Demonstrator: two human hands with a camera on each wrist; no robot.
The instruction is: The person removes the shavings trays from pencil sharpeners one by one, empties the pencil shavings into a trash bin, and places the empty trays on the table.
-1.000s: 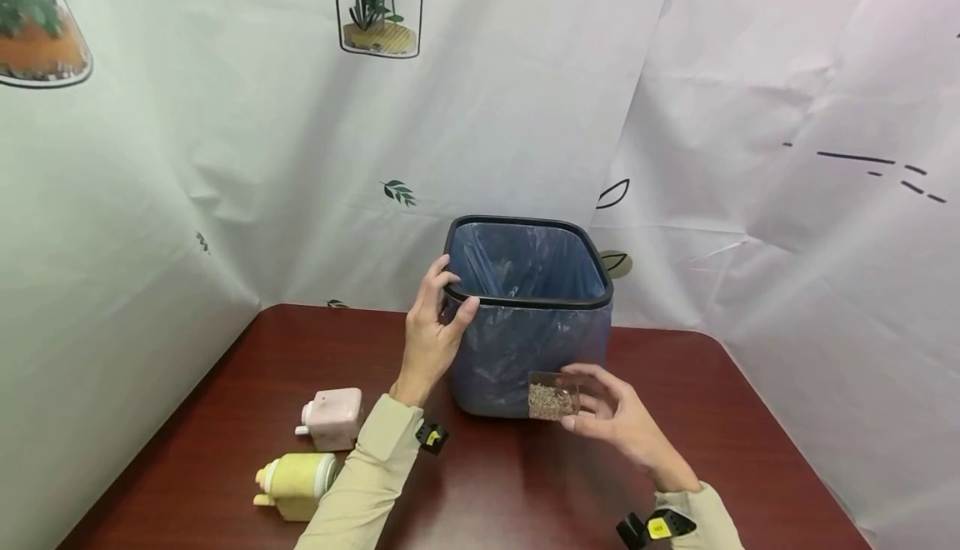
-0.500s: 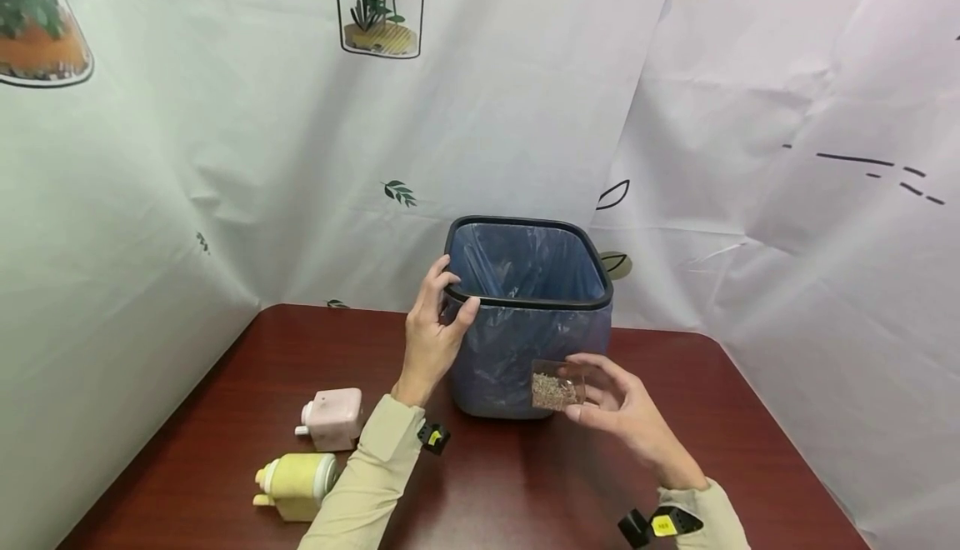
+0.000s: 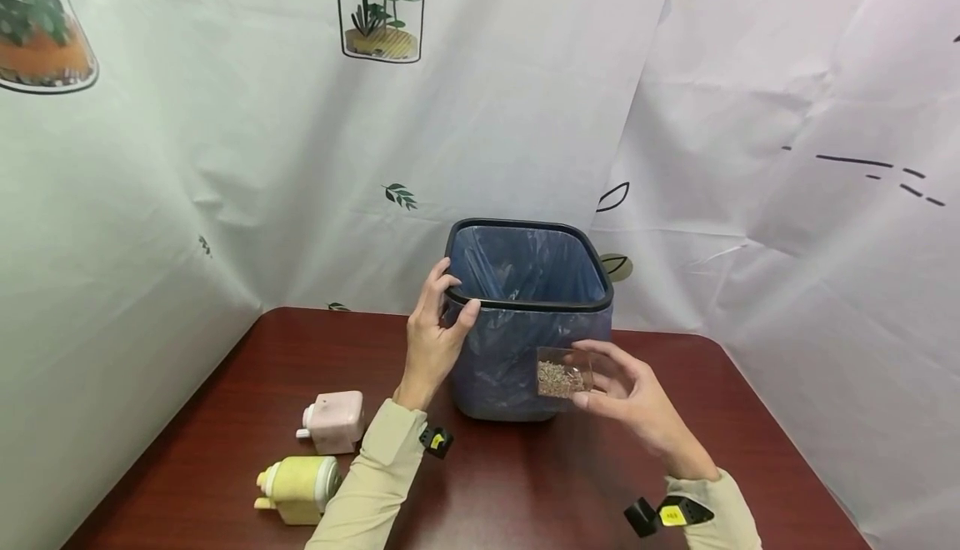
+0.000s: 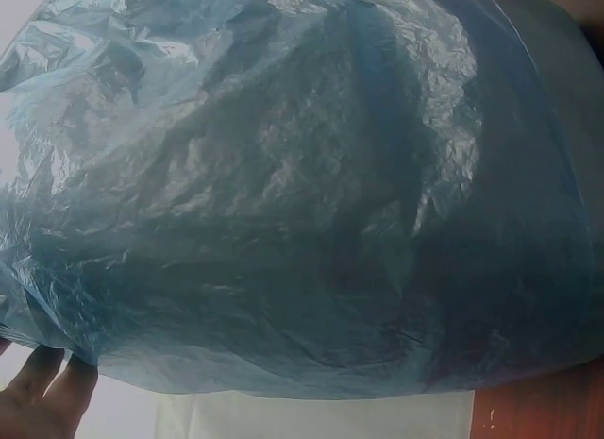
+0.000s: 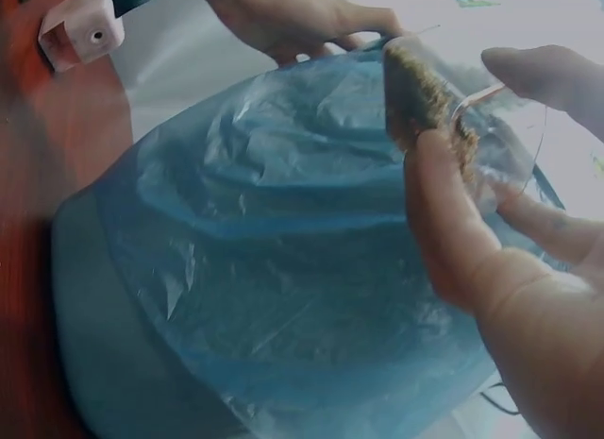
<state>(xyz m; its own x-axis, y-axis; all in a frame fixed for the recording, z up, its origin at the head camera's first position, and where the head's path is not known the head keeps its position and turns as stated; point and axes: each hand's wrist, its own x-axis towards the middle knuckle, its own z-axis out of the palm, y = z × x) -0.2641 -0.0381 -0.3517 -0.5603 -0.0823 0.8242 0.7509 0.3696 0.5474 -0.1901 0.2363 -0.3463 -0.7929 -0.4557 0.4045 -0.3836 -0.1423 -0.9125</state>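
Observation:
A trash bin lined with a blue plastic bag stands at the table's back, its black rim around the open top. My left hand grips the rim at its left front corner; in the left wrist view the bag fills most of the picture. In front of the bin's right side, below rim height, my right hand holds a small clear shavings box between thumb and fingers. Brownish pencil shavings lie inside it, seen through its wall in the right wrist view.
To the left of my left forearm, a pink crank pencil sharpener and a yellow one stand on the dark red table. A white printed cloth hangs behind and along the sides.
My right hand has lifted the shavings box up and slightly to the right along the bin's front. The left hand stays on the rim, and the bin has not moved.

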